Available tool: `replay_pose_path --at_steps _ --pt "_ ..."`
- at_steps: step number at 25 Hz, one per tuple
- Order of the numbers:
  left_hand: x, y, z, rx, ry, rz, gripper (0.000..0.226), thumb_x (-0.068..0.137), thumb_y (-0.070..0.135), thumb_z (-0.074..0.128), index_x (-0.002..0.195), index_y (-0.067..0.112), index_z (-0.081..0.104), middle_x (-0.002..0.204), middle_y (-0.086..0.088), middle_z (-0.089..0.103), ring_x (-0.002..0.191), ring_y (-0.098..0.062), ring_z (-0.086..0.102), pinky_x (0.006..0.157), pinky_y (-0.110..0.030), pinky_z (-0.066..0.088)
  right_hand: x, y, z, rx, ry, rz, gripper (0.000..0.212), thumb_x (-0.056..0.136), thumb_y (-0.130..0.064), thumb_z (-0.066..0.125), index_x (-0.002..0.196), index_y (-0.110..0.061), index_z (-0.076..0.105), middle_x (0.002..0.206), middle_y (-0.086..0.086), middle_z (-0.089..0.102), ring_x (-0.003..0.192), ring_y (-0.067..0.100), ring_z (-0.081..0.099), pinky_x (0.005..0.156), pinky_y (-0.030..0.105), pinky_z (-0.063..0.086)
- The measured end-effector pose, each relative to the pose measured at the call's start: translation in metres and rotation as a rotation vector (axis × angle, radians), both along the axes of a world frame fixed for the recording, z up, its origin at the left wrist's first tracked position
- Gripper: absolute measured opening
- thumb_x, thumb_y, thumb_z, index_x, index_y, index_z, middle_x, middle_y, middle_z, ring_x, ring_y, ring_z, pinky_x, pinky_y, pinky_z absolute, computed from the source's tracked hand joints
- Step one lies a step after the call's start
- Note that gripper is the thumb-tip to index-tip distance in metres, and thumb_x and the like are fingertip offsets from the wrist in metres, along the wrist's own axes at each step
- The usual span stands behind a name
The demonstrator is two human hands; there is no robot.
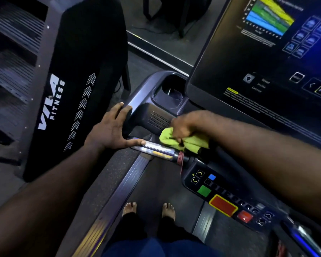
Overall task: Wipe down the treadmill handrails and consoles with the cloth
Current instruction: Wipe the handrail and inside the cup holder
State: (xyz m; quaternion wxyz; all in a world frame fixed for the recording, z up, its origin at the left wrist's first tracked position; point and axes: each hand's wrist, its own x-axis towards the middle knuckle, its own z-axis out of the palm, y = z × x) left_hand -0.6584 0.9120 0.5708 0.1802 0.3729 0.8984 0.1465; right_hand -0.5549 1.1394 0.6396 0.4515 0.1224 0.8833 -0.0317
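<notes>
A dim gym floor of dark speckled rubber lies under a grey treadmill, beside a tall black machine shroud (72, 89) lettered "VIA FITNESS" in white. A person stands on the belt on bare feet (130, 208).

The small yellow-green microfibre cloth (188, 142) is crumpled into a wad with creased folds. It lies on the front crossbar, just right of the bar's silvery metal grip section (156, 149) and below the console's perforated dark vent. The right hand (182, 129) grips it from above, fingers curled into the fabric and bunching it against the bar. The left hand (111, 128) rests flat on the dark grey handrail corner (135, 106), fingers straight and spread, thumb lying along the silvery section.

A moulded oval cup holder (171, 92) sits behind the handrail corner; only its glossy dark floor shows inside. Above it leans the lit black console screen (258, 58) with coloured bands. A red cord (180, 157) wraps the bar near a black button panel (220, 195) with green, blue and red keys.
</notes>
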Motion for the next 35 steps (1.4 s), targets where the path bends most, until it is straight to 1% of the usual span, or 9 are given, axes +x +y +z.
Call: replay_pose_path --at_steps 8,12,15,18,21,24,28,31,35 --pt "-0.006 -0.012 -0.005 0.041 0.021 -0.054 0.13 0.064 0.104 0.051 0.165 0.033 0.011 0.175 0.003 0.001 0.158 -0.027 0.016 0.121 -0.058 0.035 0.024 -0.027 -0.009 0.011 0.197 -0.234 0.041 0.086 -0.024 0.064 0.127 -0.019 0.067 0.128 0.014 0.069 0.113 0.034 0.067 0.093 0.038 0.057" --pt "-0.002 -0.022 -0.008 0.262 0.116 -0.053 0.114 0.075 0.093 0.055 0.163 0.024 0.029 0.174 -0.003 0.012 0.157 -0.032 0.019 0.125 -0.056 0.027 0.051 -0.011 0.03 -0.113 0.631 -0.685 0.039 0.082 -0.017 0.078 0.117 -0.025 0.063 0.107 0.003 0.069 0.096 0.024 0.065 0.08 0.032 0.048" --pt "0.01 -0.024 -0.007 0.497 0.11 -0.146 0.092 0.082 0.074 0.066 0.153 0.018 0.049 0.164 -0.004 0.038 0.15 -0.027 0.037 0.122 -0.043 0.034 0.081 -0.028 0.045 -0.518 0.943 -1.149 0.037 0.079 0.0 0.078 0.111 -0.015 0.068 0.104 0.012 0.077 0.09 0.027 0.074 0.083 0.041 0.061" --pt "0.035 -0.006 0.044 0.61 -0.72 -0.097 0.067 0.085 0.053 0.076 0.142 0.025 0.057 0.138 0.001 0.066 0.129 -0.014 0.061 0.103 -0.021 0.049 0.104 -0.055 0.059 -1.131 0.942 -1.612 0.035 0.086 0.002 0.066 0.12 0.003 0.07 0.106 0.023 0.077 0.084 0.031 0.076 0.077 0.04 0.065" --pt "0.059 0.015 0.088 0.692 -1.292 0.045 0.056 0.091 0.044 0.071 0.134 0.01 0.062 0.123 -0.012 0.074 0.108 -0.02 0.071 0.09 -0.034 0.059 0.12 -0.078 0.062 -1.395 0.942 -1.714 0.035 0.087 -0.018 0.07 0.116 0.001 0.077 0.115 0.023 0.075 0.098 0.035 0.075 0.095 0.047 0.061" --pt "0.068 0.028 0.101 0.784 -1.294 0.14 0.055 0.085 0.033 0.083 0.129 0.006 0.065 0.113 -0.012 0.077 0.104 -0.026 0.072 0.086 -0.038 0.06 0.124 -0.088 0.06 -1.231 1.21 -1.539 0.041 0.093 -0.025 0.077 0.127 -0.003 0.07 0.12 0.02 0.075 0.111 0.037 0.073 0.097 0.05 0.06" --pt "0.064 0.037 0.106 0.768 -1.259 0.13 0.037 0.083 0.009 0.074 0.119 0.014 0.07 0.099 -0.004 0.076 0.087 -0.019 0.068 0.074 -0.033 0.055 0.134 -0.075 0.058 -0.578 1.506 -1.498 0.013 0.087 -0.012 0.083 0.098 -0.015 0.076 0.097 0.007 0.081 0.096 0.028 0.078 0.093 0.048 0.061" --pt "0.051 0.039 0.109 0.8 -1.161 0.076 0.042 0.064 0.003 0.064 0.105 0.013 0.071 0.091 -0.006 0.073 0.076 -0.016 0.062 0.063 -0.025 0.051 0.148 -0.053 0.064 -0.586 1.594 -1.474 0.014 0.087 -0.005 0.08 0.096 -0.015 0.079 0.094 0.006 0.081 0.088 0.023 0.076 0.087 0.044 0.06" --pt "0.037 0.041 0.123 0.849 -0.923 -0.204 0.068 0.067 -0.015 0.079 0.127 0.014 0.066 0.127 -0.001 0.071 0.115 -0.016 0.067 0.095 -0.025 0.055 0.159 -0.035 0.086 -0.488 1.479 -1.032 0.021 0.094 -0.014 0.079 0.112 -0.016 0.07 0.101 0.003 0.077 0.093 0.015 0.072 0.085 0.034 0.059"
